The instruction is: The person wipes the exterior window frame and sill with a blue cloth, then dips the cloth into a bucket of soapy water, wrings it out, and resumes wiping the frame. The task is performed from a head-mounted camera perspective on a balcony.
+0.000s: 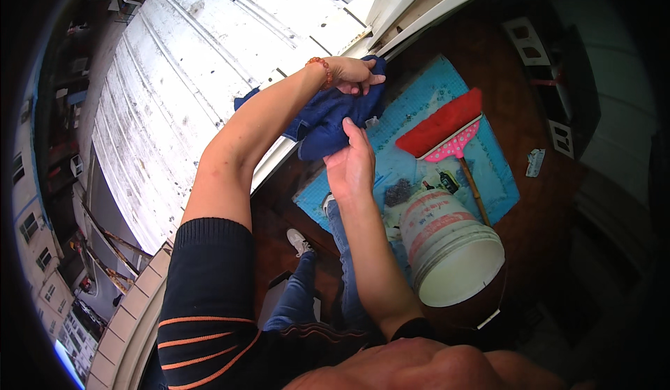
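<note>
A dark blue cloth (333, 114), bunched and folded, hangs over the window sill, with a small white tag at its right side. My left hand (354, 74), with an orange bead bracelet at the wrist, grips the cloth's upper end, its fingers partly curled. Lower down, my right hand (351, 165) has the bottom end of the cloth between its raised thumb and the fingers, which are mostly hidden behind the palm and cloth. Part of the cloth passes behind my left forearm and shows again on the sill side.
Outside the window frame (412, 3) lies a ribbed white metal roof (188, 55), with a street far below. Indoors, a blue patterned mat (499, 181) lies on the brown floor. On it are a red broom (443, 121) with a pink polka-dot head and a white bucket (457, 240).
</note>
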Demonstrator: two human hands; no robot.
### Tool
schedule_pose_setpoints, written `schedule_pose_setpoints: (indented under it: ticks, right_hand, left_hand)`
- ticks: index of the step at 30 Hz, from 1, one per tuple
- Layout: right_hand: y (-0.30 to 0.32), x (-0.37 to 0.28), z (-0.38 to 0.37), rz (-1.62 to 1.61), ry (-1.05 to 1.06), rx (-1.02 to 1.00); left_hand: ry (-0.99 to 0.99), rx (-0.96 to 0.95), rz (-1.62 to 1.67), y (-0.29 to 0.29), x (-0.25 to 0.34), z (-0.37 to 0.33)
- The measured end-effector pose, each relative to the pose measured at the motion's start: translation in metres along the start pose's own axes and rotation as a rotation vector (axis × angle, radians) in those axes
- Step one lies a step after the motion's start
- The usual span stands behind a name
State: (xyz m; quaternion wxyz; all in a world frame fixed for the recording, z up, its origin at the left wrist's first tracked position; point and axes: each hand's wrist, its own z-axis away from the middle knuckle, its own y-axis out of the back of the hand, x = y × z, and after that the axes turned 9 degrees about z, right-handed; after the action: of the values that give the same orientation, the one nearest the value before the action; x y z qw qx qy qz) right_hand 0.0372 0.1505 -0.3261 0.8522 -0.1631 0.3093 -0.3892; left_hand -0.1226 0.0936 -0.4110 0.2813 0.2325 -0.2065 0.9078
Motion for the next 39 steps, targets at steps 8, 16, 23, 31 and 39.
schedule_pose_setpoints:
  ticks: [8, 16, 23, 31, 39]
  right_hand:
    - [-0.007, 0.009, 0.000, 0.035, -0.015, 0.027]
    - [0.003, 0.027, -0.005, 0.048, -0.031, 0.082]
    - [-0.006, 0.064, 0.019, 0.083, -0.251, 0.052]
    - [-0.010, 0.026, 0.008, -0.030, 0.049, 0.150]
    - [0.013, 0.009, -0.004, 0.009, 0.098, 0.233]
  left_hand:
    - [-0.219, 0.199, -0.140, -0.010, -0.028, -0.008]
    - [-0.243, 0.497, -0.871, -0.034, -0.031, 0.010]
    - [-0.120, 0.380, -1.250, -0.022, -0.071, 0.076]
    - [-0.583, 0.634, -0.709, -0.042, -0.026, 0.011]
    - [-0.507, 0.825, -0.798, -0.064, -0.019, -0.026]
